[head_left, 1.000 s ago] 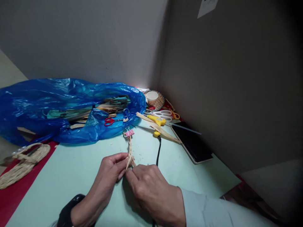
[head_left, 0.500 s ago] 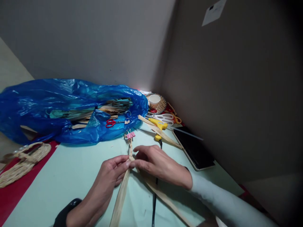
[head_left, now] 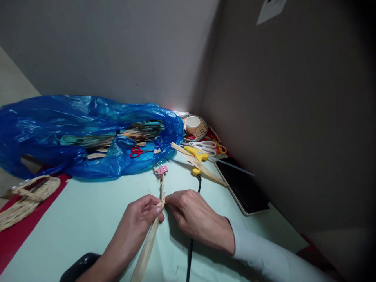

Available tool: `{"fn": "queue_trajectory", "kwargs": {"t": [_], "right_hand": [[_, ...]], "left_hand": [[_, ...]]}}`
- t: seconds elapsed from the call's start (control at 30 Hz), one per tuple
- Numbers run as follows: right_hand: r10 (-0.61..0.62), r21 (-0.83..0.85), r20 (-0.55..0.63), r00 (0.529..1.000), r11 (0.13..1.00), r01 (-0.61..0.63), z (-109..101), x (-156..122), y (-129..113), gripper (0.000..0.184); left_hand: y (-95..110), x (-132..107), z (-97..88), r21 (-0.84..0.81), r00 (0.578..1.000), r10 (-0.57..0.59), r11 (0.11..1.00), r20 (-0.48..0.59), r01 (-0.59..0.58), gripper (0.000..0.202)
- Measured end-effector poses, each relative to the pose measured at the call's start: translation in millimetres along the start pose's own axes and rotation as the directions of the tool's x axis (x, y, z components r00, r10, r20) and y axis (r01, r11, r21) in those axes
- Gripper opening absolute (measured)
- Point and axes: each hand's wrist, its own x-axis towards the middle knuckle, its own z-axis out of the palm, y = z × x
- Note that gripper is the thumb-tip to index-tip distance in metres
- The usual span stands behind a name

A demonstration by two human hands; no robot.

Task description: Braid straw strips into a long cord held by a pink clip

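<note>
A narrow braid (head_left: pixel 162 188) of pale dried leaf strips runs toward me from a pink binder clip (head_left: pixel 162 170) at its far end. My left hand (head_left: pixel 137 217) pinches the near end of the braid between thumb and fingers. My right hand (head_left: pixel 195 217) is closed, its fingertips pressed together against the braid's right side; what exactly they pinch is partly hidden. One long loose strip (head_left: pixel 147 250) hangs from the left hand toward the near table edge. Any strip under the right hand is out of sight.
A blue plastic bag (head_left: pixel 96 166) with bundled strips and red-handled scissors (head_left: pixel 136 152) lies behind. Right of it are a yellow glue gun (head_left: pixel 196 153), white-handled scissors (head_left: pixel 207 147), a cup (head_left: pixel 192 123) and a tablet (head_left: pixel 243 188). A woven piece (head_left: pixel 22 209) sits at left; a black cable (head_left: pixel 190 256) passes under my right hand.
Both hands have shifted slightly toward me along the braid. My right fingers have closed in at its side, and the loose strip at right has dropped from view.
</note>
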Motion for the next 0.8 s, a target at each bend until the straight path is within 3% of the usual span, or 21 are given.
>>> {"fn": "queue_trajectory", "kwargs": {"t": [0.23, 0.37, 0.6, 0.7, 0.8], "right_hand": [[-0.020, 0.193, -0.039, 0.999, 0.981, 0.027, 5.3, 4.4, 4.3, 0.028], [0.029, 0.251, -0.089, 0.996, 0.968, -0.005, 10.6, 7.6, 6.2, 0.031], [0.103, 0.228, -0.175, 0.979, 0.972, -0.062, 20.5, 7.7, 8.1, 0.022], [0.103, 0.248, -0.196, 0.975, 0.967, -0.052, 21.8, 8.1, 6.6, 0.023], [0.103, 0.285, -0.205, 0.973, 0.958, -0.041, 21.1, 8.1, 4.9, 0.026]], "left_hand": [[0.0, -2.8, -1.0, 0.085, 0.998, 0.054, 0.995, -0.009, -0.053, 0.020], [-0.6, -6.8, 0.6, 0.175, 0.995, 0.100, 0.980, -0.006, -0.097, 0.020], [12.4, -16.1, -5.2, 0.573, 0.973, 0.231, 0.798, -0.006, -0.186, 0.030], [15.0, -19.0, -5.3, 0.670, 0.927, 0.376, 0.691, -0.012, -0.272, 0.028], [10.6, -21.6, 0.8, 0.732, 0.808, 0.590, 0.550, 0.001, -0.403, 0.025]]}}
